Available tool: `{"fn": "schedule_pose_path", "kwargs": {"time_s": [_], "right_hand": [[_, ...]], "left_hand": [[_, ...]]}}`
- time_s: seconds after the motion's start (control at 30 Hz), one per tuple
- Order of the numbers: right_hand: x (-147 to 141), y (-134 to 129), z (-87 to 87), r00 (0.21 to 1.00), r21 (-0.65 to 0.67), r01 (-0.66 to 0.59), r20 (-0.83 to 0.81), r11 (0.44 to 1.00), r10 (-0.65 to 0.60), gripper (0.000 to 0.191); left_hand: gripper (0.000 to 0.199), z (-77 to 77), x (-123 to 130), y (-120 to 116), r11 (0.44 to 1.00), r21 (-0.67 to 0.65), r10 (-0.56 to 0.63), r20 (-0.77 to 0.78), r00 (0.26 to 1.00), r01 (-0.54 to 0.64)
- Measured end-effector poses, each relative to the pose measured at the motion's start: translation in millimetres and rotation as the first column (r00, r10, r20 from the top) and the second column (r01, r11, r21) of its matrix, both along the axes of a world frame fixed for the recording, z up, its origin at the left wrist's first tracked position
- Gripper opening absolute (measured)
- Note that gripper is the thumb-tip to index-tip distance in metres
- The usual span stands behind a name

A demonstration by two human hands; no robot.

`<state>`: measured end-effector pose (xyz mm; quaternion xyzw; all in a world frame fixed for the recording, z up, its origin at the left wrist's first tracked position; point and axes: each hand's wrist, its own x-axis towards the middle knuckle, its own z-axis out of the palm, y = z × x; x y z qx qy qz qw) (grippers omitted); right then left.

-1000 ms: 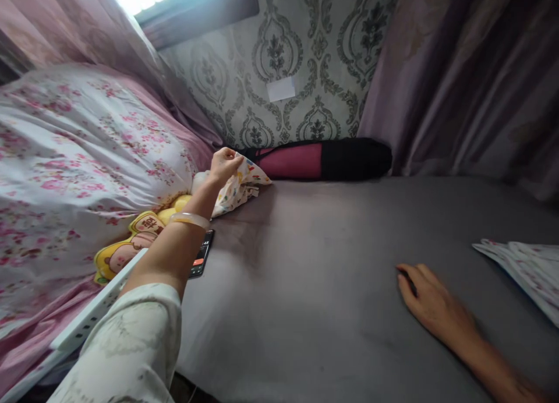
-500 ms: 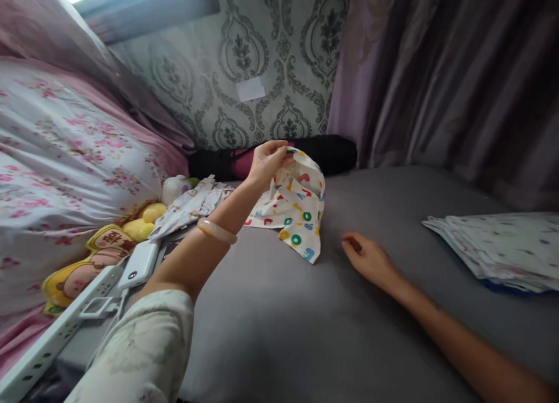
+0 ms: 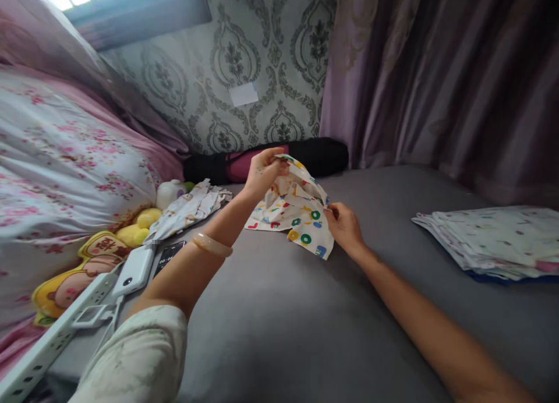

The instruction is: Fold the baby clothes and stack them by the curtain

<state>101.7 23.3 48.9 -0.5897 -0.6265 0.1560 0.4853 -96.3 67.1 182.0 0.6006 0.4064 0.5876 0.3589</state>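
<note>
A white cloth [image 3: 310, 216] printed with colourful letters hangs in folds over the grey bed [image 3: 271, 310], its lower part close to or on the sheet. It looks like a small garment, though its shape is hidden in the folds. My left hand [image 3: 265, 171], a pale bangle on its wrist, pinches the raised top edge. At the cloth's right edge, my right hand [image 3: 347, 225] is closed on the fabric between thumb and fingers.
Folded patterned cloths [image 3: 493, 237] lie stacked at right. Along the left are crumpled printed cloth [image 3: 187, 208], a phone [image 3: 167, 256], a white power bank [image 3: 133, 270], a power strip [image 3: 56, 333] and plush toys [image 3: 140, 227]. A black and maroon roll [image 3: 314, 158] lies against the wall.
My right hand has moved up and left from above the bed and taken hold of the cloth's right edge. My left hand keeps its pinch on the top edge.
</note>
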Motion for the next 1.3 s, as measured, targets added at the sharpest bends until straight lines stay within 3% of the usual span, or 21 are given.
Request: {"fn": "schedule_pose_path", "kwargs": {"time_s": [0.1, 0.2, 0.3, 0.43, 0.57, 0.7, 0.83, 0.93, 1.07, 1.17, 1.3], "right_hand": [[19.0, 4.1, 15.8, 0.976, -0.016, -0.107, -0.191, 0.994, 0.102, 0.016], [38.6, -0.8, 45.6, 0.903, -0.066, -0.254, -0.373, 0.965, 0.212, 0.022], [54.8, -13.2, 78.4, 0.850, -0.123, -0.376, -0.440, 0.918, 0.290, 0.024], [68.6, -23.1, 101.0, 0.833, -0.242, -0.378, -0.510, 0.894, 0.214, 0.015], [72.3, -18.5, 92.2, 0.820, -0.354, -0.395, -0.552, 0.848, 0.151, 0.011], [72.1, -15.2, 75.3, 0.805, -0.429, -0.468, -0.568, 0.773, 0.173, 0.022], [74.7, -15.5, 66.5, 0.833, -0.467, -0.434, -0.533, 0.770, 0.147, 0.033], [80.7, -15.3, 63.8, 0.862, -0.454, -0.383, -0.489, 0.805, 0.134, 0.034], [91.3, -15.0, 62.7, 0.881, -0.425, -0.351, -0.451, 0.834, 0.141, 0.035], [95.6, -16.7, 62.6, 0.883, -0.406, -0.349, -0.443, 0.845, 0.152, 0.036], [94.2, -21.7, 63.1, 0.875, -0.398, -0.367, -0.455, 0.841, 0.167, 0.037]], "left_hand": [[0.024, -3.6, -24.5, 0.4, 0.997, 0.036, 0.067, -0.111, 0.992, -0.063], [0.019, -3.2, -46.5, -9.8, 0.998, 0.028, 0.066, -0.262, 0.963, -0.061], [0.025, 0.4, -62.6, -25.9, 0.998, -0.067, -0.037, -0.361, 0.932, 0.014], [0.030, -1.6, -72.8, -37.7, 0.973, -0.197, -0.181, -0.326, 0.928, 0.121], [0.029, -20.4, -70.6, -36.5, 0.954, -0.232, -0.242, -0.234, 0.941, 0.188], [0.037, -51.3, -58.8, -33.3, 0.923, -0.321, -0.263, -0.126, 0.956, 0.212], [0.043, -76.0, -41.4, -34.4, 0.908, -0.375, -0.213, -0.024, 0.977, 0.189], [0.047, -79.7, -32.4, -39.6, 0.914, -0.359, -0.196, 0.022, 0.980, 0.191], [0.040, -73.6, -32.6, -47.6, 0.913, -0.292, -0.305, -0.021, 0.952, 0.286], [0.035, -71.2, -35.7, -50.6, 0.899, -0.274, -0.365, -0.041, 0.930, 0.341], [0.032, -71.6, -34.7, -52.9, 0.893, -0.295, -0.361, -0.020, 0.933, 0.339]]}}
